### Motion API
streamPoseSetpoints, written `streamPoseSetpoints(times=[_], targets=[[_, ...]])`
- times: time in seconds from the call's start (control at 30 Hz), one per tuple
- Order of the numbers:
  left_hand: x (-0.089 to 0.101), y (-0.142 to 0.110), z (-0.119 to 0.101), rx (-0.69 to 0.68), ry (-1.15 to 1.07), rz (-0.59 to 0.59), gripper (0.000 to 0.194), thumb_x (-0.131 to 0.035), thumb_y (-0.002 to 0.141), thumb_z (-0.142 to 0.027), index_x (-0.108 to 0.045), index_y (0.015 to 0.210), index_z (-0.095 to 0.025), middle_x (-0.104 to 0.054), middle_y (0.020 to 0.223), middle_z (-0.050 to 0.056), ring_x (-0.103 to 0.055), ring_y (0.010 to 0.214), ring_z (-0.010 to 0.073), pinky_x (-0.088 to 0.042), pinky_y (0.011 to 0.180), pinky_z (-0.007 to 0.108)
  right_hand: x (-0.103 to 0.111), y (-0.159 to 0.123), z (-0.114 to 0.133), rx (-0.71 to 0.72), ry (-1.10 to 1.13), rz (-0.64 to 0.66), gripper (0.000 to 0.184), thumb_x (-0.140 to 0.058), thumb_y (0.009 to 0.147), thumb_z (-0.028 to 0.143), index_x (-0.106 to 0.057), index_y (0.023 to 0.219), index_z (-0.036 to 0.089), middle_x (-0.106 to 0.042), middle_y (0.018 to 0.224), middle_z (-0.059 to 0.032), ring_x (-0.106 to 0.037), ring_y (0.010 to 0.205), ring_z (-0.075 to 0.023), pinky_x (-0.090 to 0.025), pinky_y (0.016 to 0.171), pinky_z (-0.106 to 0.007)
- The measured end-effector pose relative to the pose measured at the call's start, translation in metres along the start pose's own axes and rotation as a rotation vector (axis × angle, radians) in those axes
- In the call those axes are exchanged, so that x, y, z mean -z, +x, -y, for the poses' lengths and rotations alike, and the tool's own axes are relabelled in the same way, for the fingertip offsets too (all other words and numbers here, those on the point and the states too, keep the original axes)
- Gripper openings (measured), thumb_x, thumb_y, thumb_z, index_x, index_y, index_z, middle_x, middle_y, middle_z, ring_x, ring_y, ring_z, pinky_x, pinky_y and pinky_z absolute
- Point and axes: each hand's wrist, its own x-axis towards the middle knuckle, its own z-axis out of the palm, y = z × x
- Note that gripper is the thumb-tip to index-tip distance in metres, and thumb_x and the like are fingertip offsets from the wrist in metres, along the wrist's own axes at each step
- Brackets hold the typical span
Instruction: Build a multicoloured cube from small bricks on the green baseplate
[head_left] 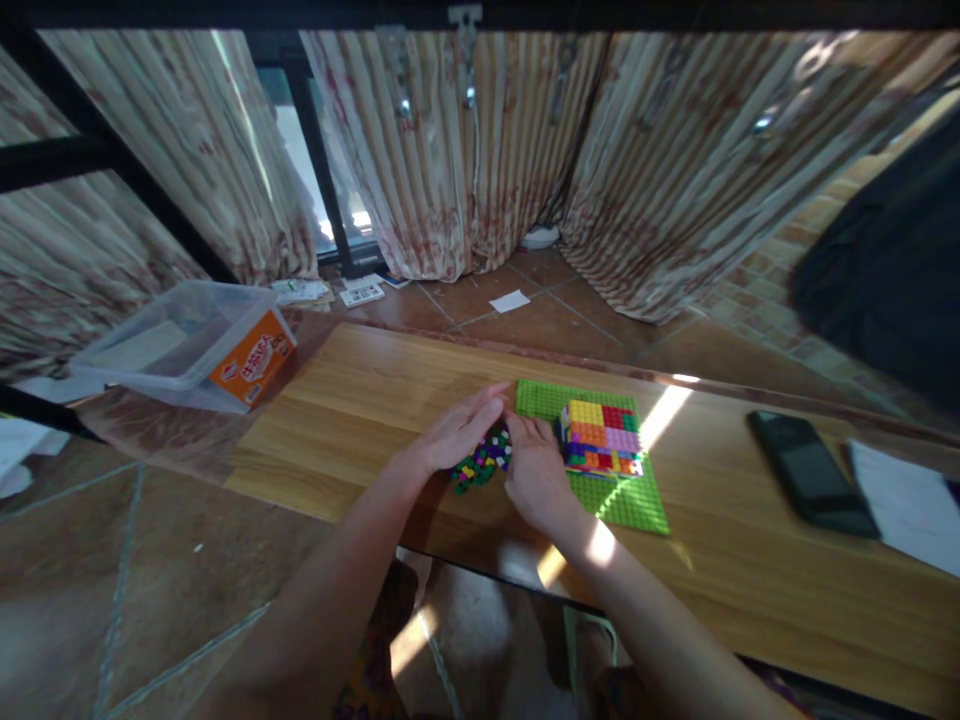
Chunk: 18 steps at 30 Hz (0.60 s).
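A small heap of loose toy bricks (480,462) in green, purple, yellow, white and dark colours lies on the wooden table. My left hand (463,430) curves along the heap's left and far side, its fingers stretched out and holding nothing. On the right of the heap my right hand (536,468) lies palm down, fingers extended forward, with no brick visible in it; its fingertips are close to the left fingers. Just beyond the right hand is a green baseplate (637,500), bearing a block built of many-coloured bricks (600,437). My right hand partly covers the baseplate's left edge.
A dark phone (812,470) and white paper (907,500) lie toward the table's right end. A clear plastic bin (187,345) with an orange label stands past the left end. Striped curtains (465,150) hang behind, and a paper sheet (509,301) lies on the tiled floor.
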Motion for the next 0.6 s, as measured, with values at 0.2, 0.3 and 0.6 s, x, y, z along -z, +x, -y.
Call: streamPoseSetpoints(times=[0.2,0.3,0.6], targets=[[0.001,-0.005,-0.002,-0.009,0.045,0.016,0.056,-0.026,0.094,-0.05,-0.043,0.136,-0.017,-0.049,0.14,0.009,-0.043,0.131,0.0195,-0.028,0.113,0.038,0.004,-0.004,0.009,-0.016,0.017,0.028,0.061,-0.039,0.071,0.003,-0.046,0.131,0.012,-0.062,0.113,-0.0139,-0.051,0.105,-0.0276,-0.043,0.091,-0.043],[0.002,-0.009,-0.003,-0.005,0.051,0.001,0.055,-0.028,0.094,-0.05,-0.046,0.135,-0.017,-0.05,0.139,0.009,-0.043,0.13,0.0195,-0.028,0.113,0.037,0.008,-0.007,0.011,0.0,0.079,0.042,0.061,-0.039,0.072,0.003,-0.045,0.132,0.011,-0.062,0.113,-0.0136,-0.053,0.104,-0.0256,-0.044,0.092,-0.041],[0.007,-0.014,-0.004,0.036,0.023,-0.025,0.055,-0.027,0.094,-0.051,-0.045,0.136,-0.019,-0.06,0.127,0.009,-0.052,0.121,0.0202,-0.037,0.106,0.037,0.01,-0.014,-0.006,-0.013,0.22,-0.062,0.046,-0.039,0.081,0.007,-0.049,0.125,0.017,-0.059,0.114,-0.0123,-0.061,0.096,-0.021,-0.051,0.086,-0.038]])
